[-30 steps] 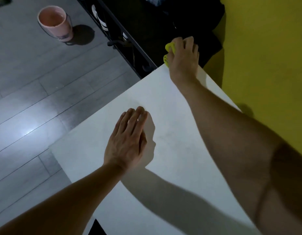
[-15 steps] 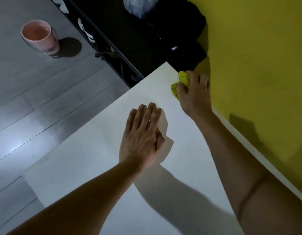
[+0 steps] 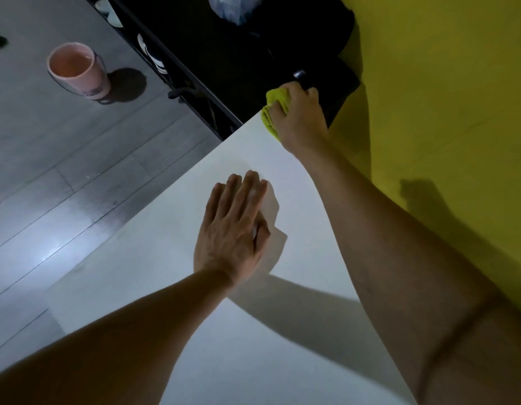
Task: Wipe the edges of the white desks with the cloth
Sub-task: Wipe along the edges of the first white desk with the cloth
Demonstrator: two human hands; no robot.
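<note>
Right hand (image 3: 301,118) with grip curled around yellow cloth (image 3: 272,114) at desk (image 3: 171,287) corner; left hand (image 3: 233,232) flat, fingers straight.

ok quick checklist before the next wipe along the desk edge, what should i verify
1. Cloth held: ok, the right hand grips the yellow cloth.
2. Cloth on the edge: ok, it sits at the far corner of the white desk.
3. Desk steadied: ok, the left hand rests flat on top.
4. Path along the edge: ok, nothing lies on the visible desk.
5. Pink cup: ok, on the floor, apart from the desk.
6. Edge clean: cannot tell.
</note>
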